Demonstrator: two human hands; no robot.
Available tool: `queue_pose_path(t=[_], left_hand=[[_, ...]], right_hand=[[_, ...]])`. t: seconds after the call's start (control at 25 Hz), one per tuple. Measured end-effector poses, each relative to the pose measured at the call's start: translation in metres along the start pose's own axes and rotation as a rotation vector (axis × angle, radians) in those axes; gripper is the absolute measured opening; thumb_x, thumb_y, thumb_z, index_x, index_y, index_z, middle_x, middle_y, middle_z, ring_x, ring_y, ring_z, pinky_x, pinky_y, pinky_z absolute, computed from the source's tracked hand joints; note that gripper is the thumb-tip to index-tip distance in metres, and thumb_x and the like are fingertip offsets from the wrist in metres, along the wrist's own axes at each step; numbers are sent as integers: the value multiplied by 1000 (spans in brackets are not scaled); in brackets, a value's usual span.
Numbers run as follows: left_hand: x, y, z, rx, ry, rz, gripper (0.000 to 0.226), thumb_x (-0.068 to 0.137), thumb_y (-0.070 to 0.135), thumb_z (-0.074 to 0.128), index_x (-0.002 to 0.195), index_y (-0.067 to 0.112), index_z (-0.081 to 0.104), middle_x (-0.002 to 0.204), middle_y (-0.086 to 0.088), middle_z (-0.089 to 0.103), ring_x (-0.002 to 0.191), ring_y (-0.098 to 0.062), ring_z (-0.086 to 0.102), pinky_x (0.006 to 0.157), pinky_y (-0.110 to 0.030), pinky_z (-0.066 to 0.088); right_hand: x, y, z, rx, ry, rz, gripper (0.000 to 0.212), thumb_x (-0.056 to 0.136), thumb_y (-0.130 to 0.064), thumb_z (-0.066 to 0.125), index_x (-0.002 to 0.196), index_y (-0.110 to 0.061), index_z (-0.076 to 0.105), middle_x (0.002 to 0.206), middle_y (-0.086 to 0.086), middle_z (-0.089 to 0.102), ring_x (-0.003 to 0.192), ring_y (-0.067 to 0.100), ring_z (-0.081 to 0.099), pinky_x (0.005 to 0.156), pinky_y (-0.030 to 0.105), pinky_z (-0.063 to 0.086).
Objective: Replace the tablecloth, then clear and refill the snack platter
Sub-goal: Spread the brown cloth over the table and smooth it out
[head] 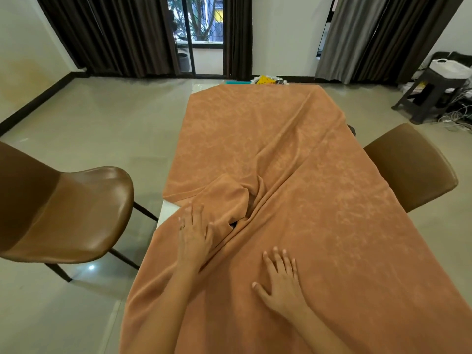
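I count one orange tablecloth [255, 123], one table [169, 212], two brown chairs and two bare hands in my view. The cloth lies lengthwise along the table from the near edge to the far end. It sits skewed: a strip of white tabletop shows at the left edge and a bare corner shows at the far left. Long creases run diagonally from the far right toward the near middle. They gather into one raised, bunched fold just beyond the left hand [194, 235].

That left hand lies on the cloth at the near foot of the bunch, palm down and fingers straight, with the thumb against the fold. It grasps nothing, and one ring shows on a finger. The right hand [281, 279] lies flat on smoother cloth nearer me and to the right, apart from the left hand. Its fingers are spread wide and relaxed, pressing the fabric without pinching it.

The left chair [76, 213] stands well apart from the table. The right chair [408, 169] is tucked close to the table's edge, next to the hanging cloth. At the far end, past the cloth, I see one yellow packet [263, 79] beside a teal edge [236, 82]; I cannot tell what holds them. One dark stool [429, 95] stands far right.
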State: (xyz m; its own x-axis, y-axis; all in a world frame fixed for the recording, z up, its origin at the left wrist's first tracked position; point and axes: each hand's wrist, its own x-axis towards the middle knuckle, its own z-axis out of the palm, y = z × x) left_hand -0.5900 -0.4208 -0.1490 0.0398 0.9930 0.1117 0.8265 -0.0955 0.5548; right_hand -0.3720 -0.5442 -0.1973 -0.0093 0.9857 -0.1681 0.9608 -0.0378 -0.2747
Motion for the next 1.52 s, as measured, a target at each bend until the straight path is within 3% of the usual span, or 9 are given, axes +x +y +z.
queue_pose_path(t=[0.08,0.16,0.36,0.68,1.0,1.12,1.28,1.36,1.52], left_hand=[[36,-6,-5,-35,35,-27,43,98,26,45,138,13,38,151,-12,30,134,-33,33,108,-50,33],[80,-13,-7,-69,25,-42,36,98,22,44,131,8,46,141,-14,42,130,-36,38,105,-52,34],[185,-46,17,41,-149,-188,56,94,44,28,135,12,50,146,-11,43,143,-32,21,117,-47,15],[275,-95,29,211,-394,-341,110,72,84,43,153,27,-7,160,-1,-14,147,-27,-13,116,-49,-9],[332,-70,21,704,77,-113,37,92,17,47,128,8,44,135,-17,49,131,-36,39,115,-59,9],[289,-38,22,542,-80,-176,55,92,52,43,124,7,52,122,-18,60,120,-35,51,115,-57,4],[239,-45,43,435,-597,-403,126,59,93,42,151,25,-13,158,-15,-16,142,-46,-11,109,-62,-10],[241,-69,49,330,-474,-276,125,58,92,44,151,30,-13,158,-8,-20,142,-42,-20,109,-61,-12],[225,-90,26,274,-144,-90,93,81,72,44,147,9,27,156,-17,21,145,-37,10,115,-59,11]], right_hand=[[5,-15,-4,-11,39,-47,66,78,-76,39,114,-25,61,121,-3,59,116,28,52,103,47,35],[33,-27,-15,47,186,-112,50,85,-70,37,92,-27,61,95,-10,55,92,16,53,85,37,46],[128,-47,-19,112,215,4,75,86,-66,40,145,-20,37,155,2,26,146,24,12,116,45,16],[171,-110,26,-66,107,-369,89,61,-70,49,141,-32,40,143,7,48,139,30,33,110,55,9],[195,-146,50,50,91,-240,80,75,-82,32,121,-23,61,126,6,62,125,24,46,109,43,22],[197,-156,53,-46,129,-270,79,74,-80,36,129,-28,54,133,3,58,127,23,47,111,45,17],[197,-182,48,-113,38,-244,56,96,-51,18,112,-28,65,124,3,64,116,21,61,109,49,32],[177,-188,59,-166,-50,-282,62,101,-30,8,102,-31,71,118,-2,67,115,15,61,112,45,28],[131,-166,57,-246,381,-435,44,102,-26,8,124,-32,46,142,-6,46,137,7,33,119,31,6]])
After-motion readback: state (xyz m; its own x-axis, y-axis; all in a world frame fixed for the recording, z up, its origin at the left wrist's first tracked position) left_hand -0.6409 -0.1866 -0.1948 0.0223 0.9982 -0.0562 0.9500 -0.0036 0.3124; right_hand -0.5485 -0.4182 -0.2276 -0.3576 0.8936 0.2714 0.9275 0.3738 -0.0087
